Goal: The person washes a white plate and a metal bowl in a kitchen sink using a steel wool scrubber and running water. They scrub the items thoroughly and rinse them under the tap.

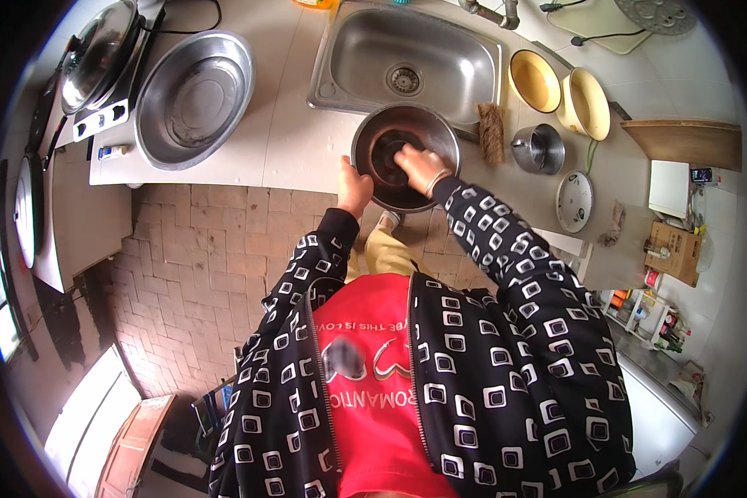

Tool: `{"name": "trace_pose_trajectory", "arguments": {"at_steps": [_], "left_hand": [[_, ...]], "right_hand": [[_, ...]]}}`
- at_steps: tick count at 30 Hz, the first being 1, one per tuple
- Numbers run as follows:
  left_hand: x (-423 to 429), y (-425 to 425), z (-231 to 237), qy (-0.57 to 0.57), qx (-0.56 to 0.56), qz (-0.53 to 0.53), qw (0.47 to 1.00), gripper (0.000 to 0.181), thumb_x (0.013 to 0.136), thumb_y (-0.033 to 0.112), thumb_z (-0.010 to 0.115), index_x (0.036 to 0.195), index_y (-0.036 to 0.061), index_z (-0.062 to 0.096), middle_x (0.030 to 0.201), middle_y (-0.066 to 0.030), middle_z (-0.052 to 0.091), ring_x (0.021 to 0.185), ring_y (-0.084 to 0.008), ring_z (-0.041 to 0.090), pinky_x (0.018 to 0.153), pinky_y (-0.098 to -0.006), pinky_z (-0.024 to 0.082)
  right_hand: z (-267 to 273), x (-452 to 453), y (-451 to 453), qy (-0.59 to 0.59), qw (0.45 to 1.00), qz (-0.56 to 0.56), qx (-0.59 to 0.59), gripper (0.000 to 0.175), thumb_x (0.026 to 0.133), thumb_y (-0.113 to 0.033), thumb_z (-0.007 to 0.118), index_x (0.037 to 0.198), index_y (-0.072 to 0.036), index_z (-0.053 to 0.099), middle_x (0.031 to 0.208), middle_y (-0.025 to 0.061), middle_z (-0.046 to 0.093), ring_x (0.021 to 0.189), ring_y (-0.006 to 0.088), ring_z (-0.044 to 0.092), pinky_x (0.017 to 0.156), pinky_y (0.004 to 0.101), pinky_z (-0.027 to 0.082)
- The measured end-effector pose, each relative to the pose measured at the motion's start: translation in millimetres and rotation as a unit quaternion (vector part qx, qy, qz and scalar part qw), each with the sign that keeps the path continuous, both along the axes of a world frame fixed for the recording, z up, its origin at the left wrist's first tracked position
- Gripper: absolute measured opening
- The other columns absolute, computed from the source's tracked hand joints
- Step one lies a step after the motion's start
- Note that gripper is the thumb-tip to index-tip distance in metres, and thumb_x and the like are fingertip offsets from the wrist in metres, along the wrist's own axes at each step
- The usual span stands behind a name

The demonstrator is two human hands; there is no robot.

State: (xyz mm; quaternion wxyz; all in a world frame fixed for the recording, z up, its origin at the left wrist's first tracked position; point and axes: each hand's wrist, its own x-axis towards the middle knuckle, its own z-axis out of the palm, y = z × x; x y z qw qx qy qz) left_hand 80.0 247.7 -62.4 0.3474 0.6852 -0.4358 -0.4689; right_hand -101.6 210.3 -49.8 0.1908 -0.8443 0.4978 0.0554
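Observation:
A round metal bowl (373,131) with a brown, darkened inside is at the counter's front edge, close against the sink. My left hand (353,190) grips its near-left rim, thumb upward. Inside the bowl is my right hand (422,167), its fingers bent down towards the dark bottom. The fingers are blurred, and whether they hold something is hidden. Just behind the bowl lies the stainless steel sink (361,68) with its drain strainer (404,79). A brown fibrous scrubber (490,134) rests by the sink's near-right corner.
Left on the counter (286,124) are a large metal basin (199,106) and a stove with a lidded pan (99,56). Two yellow enamel bowls (535,81), a steel cup (538,149) and a patterned plate (574,201) stand right. A metal tap pipe (495,14) is beyond the sink.

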Motion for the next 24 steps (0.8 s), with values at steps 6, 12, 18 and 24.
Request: {"name": "trace_pose_trajectory", "arguments": {"at_steps": [6, 12, 18, 24], "left_hand": [[1, -2, -1, 0.042, 0.039, 0.003, 0.998, 0.044, 0.068, -0.006, 0.045, 0.112, -0.0077, 0.04, 0.095, -0.0289, 0.057, 0.093, -0.0408, 0.058, 0.082, -0.0403, 0.047], [9, -9, -7, 0.052, 0.06, 0.002, 0.997, 0.046, 0.068, -0.006, 0.046, 0.114, -0.008, 0.042, 0.096, -0.0274, 0.058, 0.093, -0.0394, 0.06, 0.08, -0.0393, 0.049], [27, 1, 18, 0.317, 0.115, 0.029, 0.941, 0.035, 0.074, -0.006, 0.05, 0.108, 0.0006, 0.052, 0.086, -0.0085, 0.063, 0.069, -0.016, 0.062, 0.059, -0.0281, 0.051], [2, 4, 45, 0.411, 0.094, -0.066, 0.904, 0.016, 0.078, 0.004, 0.053, 0.092, 0.0022, 0.06, 0.074, -0.0023, 0.058, 0.06, -0.0113, 0.052, 0.051, -0.0248, 0.041]], "right_hand": [[3, 30, -41, -0.002, 0.998, -0.041, -0.049, 0.017, 0.072, -0.006, 0.061, 0.089, -0.004, 0.06, 0.092, 0.0196, 0.059, 0.078, 0.0362, 0.064, 0.068, 0.044, 0.053], [-2, 61, -5, -0.061, 0.998, 0.018, -0.016, 0.012, 0.073, -0.005, 0.06, 0.084, -0.003, 0.062, 0.089, 0.022, 0.061, 0.08, 0.0364, 0.064, 0.069, 0.0426, 0.053], [58, 3, -1, -0.37, 0.908, -0.194, 0.037, 0.021, 0.071, -0.009, 0.07, 0.09, -0.002, 0.062, 0.083, 0.0129, 0.06, 0.077, 0.0254, 0.061, 0.069, 0.0359, 0.048], [190, -29, 17, -0.518, 0.798, -0.308, 0.001, 0.02, 0.084, 0.0, 0.06, 0.104, 0.002, 0.059, 0.084, 0.0048, 0.063, 0.069, 0.0072, 0.059, 0.055, 0.023, 0.054]]}}
